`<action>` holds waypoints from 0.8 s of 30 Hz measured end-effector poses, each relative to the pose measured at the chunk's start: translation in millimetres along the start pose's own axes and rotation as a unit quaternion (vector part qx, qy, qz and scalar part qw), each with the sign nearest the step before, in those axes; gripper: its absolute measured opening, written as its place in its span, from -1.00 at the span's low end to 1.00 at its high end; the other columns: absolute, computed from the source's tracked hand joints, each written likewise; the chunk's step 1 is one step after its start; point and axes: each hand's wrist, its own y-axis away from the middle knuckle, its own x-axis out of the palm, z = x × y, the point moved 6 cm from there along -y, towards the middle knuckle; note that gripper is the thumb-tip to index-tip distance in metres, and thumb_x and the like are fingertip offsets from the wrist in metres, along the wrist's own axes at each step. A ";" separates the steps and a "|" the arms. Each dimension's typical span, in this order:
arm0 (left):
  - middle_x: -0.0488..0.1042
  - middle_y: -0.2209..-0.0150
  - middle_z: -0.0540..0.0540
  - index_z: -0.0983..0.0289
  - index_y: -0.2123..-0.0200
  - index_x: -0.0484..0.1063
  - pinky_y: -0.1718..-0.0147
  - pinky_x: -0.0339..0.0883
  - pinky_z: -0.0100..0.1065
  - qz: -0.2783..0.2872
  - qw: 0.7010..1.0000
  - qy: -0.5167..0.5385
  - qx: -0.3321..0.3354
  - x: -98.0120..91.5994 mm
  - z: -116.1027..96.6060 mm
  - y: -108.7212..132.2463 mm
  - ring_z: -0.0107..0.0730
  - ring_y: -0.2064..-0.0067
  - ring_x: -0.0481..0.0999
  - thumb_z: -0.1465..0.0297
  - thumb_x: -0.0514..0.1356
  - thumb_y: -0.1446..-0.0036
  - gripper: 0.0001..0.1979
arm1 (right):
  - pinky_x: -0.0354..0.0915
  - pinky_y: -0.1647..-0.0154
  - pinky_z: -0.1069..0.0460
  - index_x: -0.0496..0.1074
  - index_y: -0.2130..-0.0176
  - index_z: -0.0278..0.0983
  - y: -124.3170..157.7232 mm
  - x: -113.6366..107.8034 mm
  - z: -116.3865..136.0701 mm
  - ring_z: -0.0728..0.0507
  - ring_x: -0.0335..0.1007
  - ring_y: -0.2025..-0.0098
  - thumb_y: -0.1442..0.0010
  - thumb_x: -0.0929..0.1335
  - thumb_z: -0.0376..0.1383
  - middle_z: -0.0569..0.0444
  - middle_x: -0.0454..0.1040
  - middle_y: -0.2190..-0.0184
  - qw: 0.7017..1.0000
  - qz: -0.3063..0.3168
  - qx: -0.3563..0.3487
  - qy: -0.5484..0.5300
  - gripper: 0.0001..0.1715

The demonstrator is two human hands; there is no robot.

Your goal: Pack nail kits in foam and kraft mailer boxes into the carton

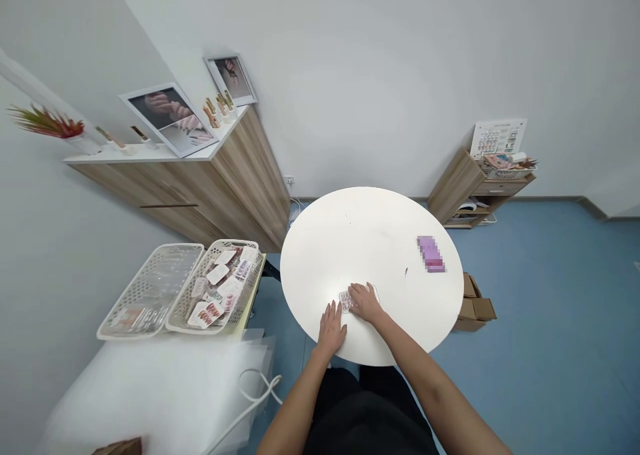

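Resting your right hand (366,302) on a clear plastic tray (346,302), you have its fingers (354,294) lying close together across the top of the tray, angled toward your left hand (331,330). This view doesn't show whether they are clamped on the tray or only laid over it. Your left hand lies flat on the round white tabletop (320,262), its fingers (332,312) slightly apart and pointing away from you, just beside the tray's near-left corner. The tray sits near the tabletop's edge closest to you, between your hands but mostly beneath the right one. Its long axis seems to run sideways across your body, though your hand hides much of its outline.

Farther across the tabletop, well apart from your hands, lies a pink box (431,254), blurred too heavily to read. Off to your left, two white plastic baskets (150,292) stand side by side, one holding printed packets (206,314). Beyond them is a wood-fronted cabinet (215,188) topped with framed photographs (170,118). Cardboard boxes (475,307) sit on the blue floor (540,335) to your right.
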 end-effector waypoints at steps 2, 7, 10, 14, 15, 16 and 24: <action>-0.09 -0.41 0.25 0.23 -0.36 0.00 -0.28 -0.11 0.13 -0.005 1.000 -0.012 0.011 -1.9 -7.2 -0.8 0.07 -0.41 -0.14 0.38 0.04 -0.13 -0.29 | 0.04 -0.19 -0.19 0.26 -0.13 -0.27 9.4 -4.5 -21.0 -0.29 0.17 -0.18 -0.17 0.30 -0.27 -0.18 0.31 -0.17 0.997 -0.039 0.070 -0.015 -0.47; -0.15 -0.42 0.25 0.21 -0.37 -0.02 -0.29 -0.18 0.16 0.001 0.998 -0.058 0.023 2.0 -24.2 -5.6 0.08 -0.41 -0.18 0.35 0.06 -0.15 -0.29 | 0.25 0.09 -0.05 0.39 0.04 -0.31 41.4 -2.9 -79.2 -0.26 0.33 0.03 -0.16 0.28 -0.31 -0.18 0.39 0.04 0.953 -0.062 0.283 -0.091 -0.64; -0.19 -0.42 0.25 0.24 -0.38 -0.09 -0.30 -0.24 0.15 0.020 0.995 -0.098 0.003 8.6 -30.3 -7.2 0.04 -0.42 -0.23 0.35 0.04 -0.17 -0.28 | 0.26 0.17 0.02 0.44 0.09 -0.32 47.3 2.4 -92.8 -0.18 0.39 0.14 -0.12 0.29 -0.30 -0.10 0.44 0.12 0.924 -0.061 0.334 -0.178 -0.66; -0.21 -0.42 0.25 0.25 -0.39 -0.13 -0.29 -0.24 0.17 0.024 0.993 -0.118 -0.012 13.7 -36.8 -6.3 0.04 -0.42 -0.27 0.33 0.03 -0.18 -0.26 | 0.25 0.23 0.08 0.47 0.12 -0.29 42.3 -0.3 -96.5 -0.11 0.43 0.21 -0.09 0.27 -0.39 0.00 0.49 0.23 0.914 -0.069 0.340 -0.211 -0.66; -0.20 -0.42 0.25 0.25 -0.39 -0.13 -0.29 -0.24 0.19 0.022 0.993 -0.119 -0.012 14.5 -38.5 -5.6 0.05 -0.42 -0.26 0.32 0.03 -0.18 -0.26 | 0.26 0.21 0.09 0.47 0.12 -0.29 40.7 -3.1 -97.0 -0.10 0.43 0.19 -0.09 0.25 -0.42 -0.01 0.50 0.21 0.913 -0.074 0.338 -0.214 -0.64; -0.18 -0.42 0.26 0.26 -0.39 -0.12 -0.29 -0.24 0.20 0.020 0.993 -0.119 -0.011 15.3 -40.2 -4.5 0.06 -0.42 -0.24 0.31 0.03 -0.18 -0.27 | 0.26 0.19 0.09 0.47 0.10 -0.29 39.1 -6.6 -97.3 -0.09 0.44 0.16 -0.10 0.23 -0.45 -0.02 0.50 0.18 0.913 -0.080 0.337 -0.216 -0.61; -0.01 -0.38 0.31 0.37 -0.36 -0.01 -0.29 -0.17 0.18 0.016 0.995 -0.096 0.034 23.8 -53.0 13.7 0.03 -0.40 -0.09 0.33 0.00 -0.20 -0.33 | 0.27 0.12 0.07 0.41 0.00 -0.19 16.6 -38.7 -60.0 -0.08 0.44 0.11 -0.21 0.18 -0.48 0.07 0.55 0.13 0.958 -0.080 0.204 -0.187 -0.56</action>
